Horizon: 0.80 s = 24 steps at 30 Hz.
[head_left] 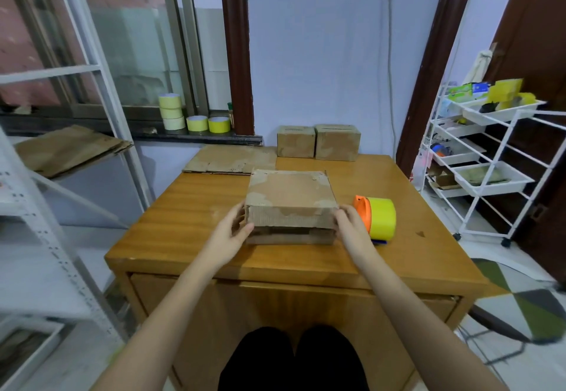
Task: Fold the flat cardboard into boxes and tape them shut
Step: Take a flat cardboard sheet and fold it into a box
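A worn brown cardboard box [289, 197] stands in the middle of the wooden table [190, 206], its near flaps partly folded in and a gap showing under the top flap. My left hand [234, 231] grips its near-left corner. My right hand [352, 228] grips its near-right corner. Just right of that hand lies a tape dispenser [378, 217] with a yellow roll and orange handle. Flat cardboard [229, 159] lies at the table's far left edge. Two folded boxes [318, 142] stand side by side at the back against the wall.
Several yellow tape rolls [193, 115] sit on the window sill. More flat cardboard [67, 148] rests on a white metal shelf at the left. A white wheeled cart [490, 157] with trays stands right of the table.
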Available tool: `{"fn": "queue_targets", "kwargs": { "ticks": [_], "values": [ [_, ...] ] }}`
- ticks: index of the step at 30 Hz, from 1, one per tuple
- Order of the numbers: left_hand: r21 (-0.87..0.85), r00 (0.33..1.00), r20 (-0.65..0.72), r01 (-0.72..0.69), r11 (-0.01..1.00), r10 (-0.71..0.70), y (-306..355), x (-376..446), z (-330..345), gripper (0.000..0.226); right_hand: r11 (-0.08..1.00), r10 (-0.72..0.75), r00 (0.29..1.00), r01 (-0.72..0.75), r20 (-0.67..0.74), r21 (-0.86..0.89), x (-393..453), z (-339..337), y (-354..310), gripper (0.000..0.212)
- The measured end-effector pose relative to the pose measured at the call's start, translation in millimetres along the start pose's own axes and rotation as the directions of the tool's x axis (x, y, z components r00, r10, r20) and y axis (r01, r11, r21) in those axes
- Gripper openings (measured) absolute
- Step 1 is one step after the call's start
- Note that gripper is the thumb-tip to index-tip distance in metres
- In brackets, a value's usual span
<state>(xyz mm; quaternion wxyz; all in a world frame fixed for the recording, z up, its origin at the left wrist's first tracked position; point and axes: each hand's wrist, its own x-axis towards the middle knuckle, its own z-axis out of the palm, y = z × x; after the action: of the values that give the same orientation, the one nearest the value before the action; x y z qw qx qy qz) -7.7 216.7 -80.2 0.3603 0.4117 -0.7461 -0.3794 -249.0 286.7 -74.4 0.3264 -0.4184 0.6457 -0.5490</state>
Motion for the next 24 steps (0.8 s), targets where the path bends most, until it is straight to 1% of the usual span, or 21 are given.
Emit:
{"fn": "queue_targets", "kwargs": {
  "ticks": [2,3,5,7,8,9,10,11,12,13,15,20,24],
  "values": [
    [-0.04,0.999,0.015,0.052,0.998,-0.051,3.8,5.7,-6.8,0.059,0.996,0.092,0.995,-0.092,0.031,-0.012,7.5,-0.3,-10.8,0.066],
    [-0.059,0.996,0.011,0.087,0.994,-0.086,6.6,8.9,-9.3,0.056,0.993,0.112,0.993,-0.11,0.047,-0.044,10.7,-0.1,-16.0,0.069],
    [-0.111,0.985,0.012,0.172,0.979,-0.172,15.0,15.3,-13.0,0.043,0.984,0.111,0.993,-0.104,0.038,-0.143,15.1,1.3,-23.6,0.059],
    [-0.284,0.959,0.016,0.277,0.918,-0.284,23.9,23.2,-13.4,0.029,0.977,0.096,0.995,-0.088,0.035,-0.193,19.4,1.8,-27.6,0.05],
    [-0.334,0.947,0.006,0.305,0.892,-0.321,28.0,26.1,-13.5,0.024,0.976,0.096,0.995,-0.087,0.038,-0.198,21.0,1.7,-27.8,0.049],
    [-0.369,0.934,-0.01,0.329,0.869,-0.357,31.2,28.8,-13.5,0.021,0.978,0.085,0.996,-0.076,0.035,-0.196,21.3,3.3,-28.7,0.048],
    [-0.341,0.929,-0.015,0.342,0.876,-0.369,31.8,30.7,-14.1,0.027,0.977,0.078,0.996,-0.069,0.039,-0.2,20.3,4.1,-28.5,0.048],
    [-0.272,0.929,-0.013,0.354,0.895,-0.371,30.0,33.1,-14.1,0.039,0.977,0.075,0.996,-0.063,0.051,-0.206,18.7,4.6,-29.1,0.049],
    [-0.184,0.937,-0.015,0.34,0.922,-0.349,30.9,31.9,-13.4,0.048,0.976,0.058,0.997,-0.045,0.058,-0.211,18.1,4.3,-28.0,0.049],
    [-0.139,0.946,-0.024,0.318,0.938,-0.324,30.5,31.3,-11.8,0.054,0.977,0.034,0.998,-0.02,0.061,-0.212,16.6,3.3,-27.5,0.05],
    [-0.154,0.959,-0.034,0.272,0.95,-0.28,27.9,31.3,-7.4,0.058,0.976,-0.018,0.998,0.032,0.064,-0.215,13.1,0.8,-26.4,0.05],
    [-0.242,0.981,-0.033,0.179,0.954,-0.192,23.4,25.5,-7.2,0.057,0.971,-0.148,0.986,0.161,0.081,-0.177,6.9,-3.5,-16.2,0.057],
    [-0.278,0.99,-0.012,0.129,0.952,-0.138,17.9,17.3,-4.6,0.064,0.972,-0.199,0.976,0.208,0.084,-0.107,0.8,-2.2,-3.4,0.059]
  ]
}}
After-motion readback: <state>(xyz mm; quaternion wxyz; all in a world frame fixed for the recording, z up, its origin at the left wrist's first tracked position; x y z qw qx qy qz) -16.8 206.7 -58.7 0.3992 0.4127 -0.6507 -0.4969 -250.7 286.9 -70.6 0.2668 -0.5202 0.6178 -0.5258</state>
